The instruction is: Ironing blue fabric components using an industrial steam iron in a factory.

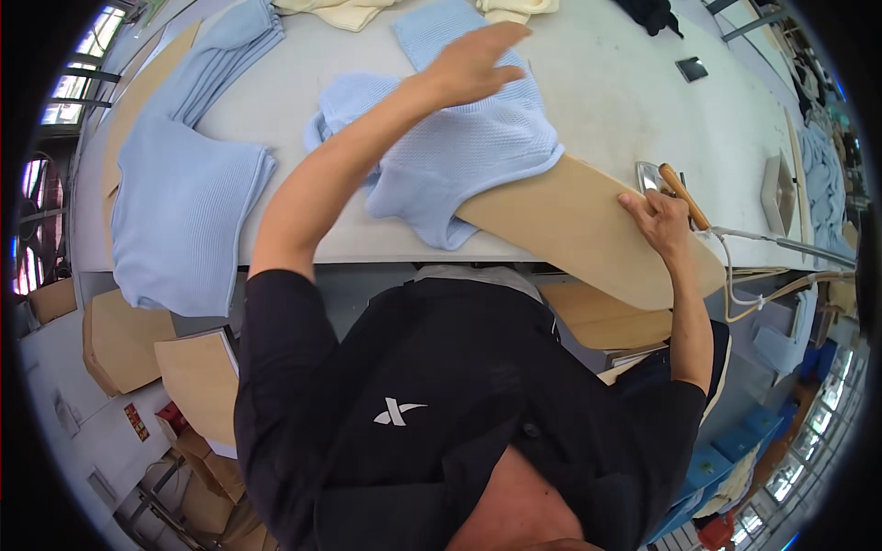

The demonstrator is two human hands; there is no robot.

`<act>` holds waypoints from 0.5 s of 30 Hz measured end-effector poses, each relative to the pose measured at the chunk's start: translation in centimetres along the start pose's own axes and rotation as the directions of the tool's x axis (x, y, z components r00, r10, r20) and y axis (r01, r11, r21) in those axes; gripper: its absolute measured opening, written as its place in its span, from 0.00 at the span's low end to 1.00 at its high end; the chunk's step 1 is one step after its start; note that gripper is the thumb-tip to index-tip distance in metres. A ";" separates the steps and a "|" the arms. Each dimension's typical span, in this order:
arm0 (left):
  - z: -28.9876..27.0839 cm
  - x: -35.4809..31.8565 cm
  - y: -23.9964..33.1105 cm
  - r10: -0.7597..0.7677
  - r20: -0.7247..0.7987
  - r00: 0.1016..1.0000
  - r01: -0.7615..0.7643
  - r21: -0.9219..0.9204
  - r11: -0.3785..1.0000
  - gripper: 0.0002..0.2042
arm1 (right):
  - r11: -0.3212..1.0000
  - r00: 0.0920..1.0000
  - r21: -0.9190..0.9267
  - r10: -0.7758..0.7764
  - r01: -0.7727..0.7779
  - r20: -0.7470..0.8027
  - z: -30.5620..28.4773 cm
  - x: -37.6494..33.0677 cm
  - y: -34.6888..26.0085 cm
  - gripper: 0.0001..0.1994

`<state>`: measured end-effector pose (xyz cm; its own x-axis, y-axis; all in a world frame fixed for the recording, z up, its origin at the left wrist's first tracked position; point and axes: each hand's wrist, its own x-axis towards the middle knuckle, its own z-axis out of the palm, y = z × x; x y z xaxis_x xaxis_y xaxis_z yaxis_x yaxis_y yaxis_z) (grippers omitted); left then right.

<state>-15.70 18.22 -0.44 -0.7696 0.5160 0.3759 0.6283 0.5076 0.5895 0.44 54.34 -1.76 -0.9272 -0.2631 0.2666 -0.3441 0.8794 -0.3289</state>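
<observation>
A light blue knit garment (464,151) lies bunched on the white table (625,101) in front of me. A flat tan board (570,220) sticks out of its opening toward the right; the board's far part is hidden in the knit. My right hand (663,223) grips the board's upper edge at the right, thumb on its face. Over the garment's far part my left hand (473,66) is held with fingers stretched and thumb apart; whether it touches the cloth I cannot tell. Beside my right hand rests an iron with a wooden handle (684,196).
More light blue knitwear (188,197) lies at the left, over the table's front edge. Cream knits (344,9), a black item (650,14), a phone (692,69) and a tray (777,195) also lie on the table. A hose (795,286) trails right. Tan boards (606,314) sit below.
</observation>
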 end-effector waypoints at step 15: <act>-6.3 -0.6 7.4 0.234 -0.431 0.872 -0.190 0.142 0.971 0.19 | 0.980 0.961 0.004 -0.196 0.201 -0.196 -1.1 10.8 -9.3 0.29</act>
<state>-11.32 17.33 8.22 -0.5730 0.2715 0.7733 0.7727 0.4933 0.3994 -6.19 43.76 5.19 -0.7942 -0.3477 0.4983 -0.5241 0.8070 -0.2721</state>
